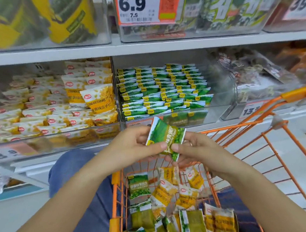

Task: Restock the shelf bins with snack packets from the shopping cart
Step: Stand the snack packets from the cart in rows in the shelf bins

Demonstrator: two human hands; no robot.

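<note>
Both hands hold one green pea snack packet [166, 138] above the orange shopping cart [267, 143]. My left hand [137, 144] pinches its lower left edge and my right hand [191, 148] pinches its lower right edge. Straight behind the packet stands a clear shelf bin [219, 95] filled with rows of the same green packets [161, 91]. To its left, another clear bin [99, 132] holds yellow-and-white packets [98, 100]. Several loose green and yellow packets [183, 209] lie in the cart's basket.
An upper shelf [98, 51] carries clear bins of larger bags and a 6.9 price tag [139, 5]. A bin of dark packets [252, 76] sits at the right. My knee in blue trousers [74, 173] is left of the cart.
</note>
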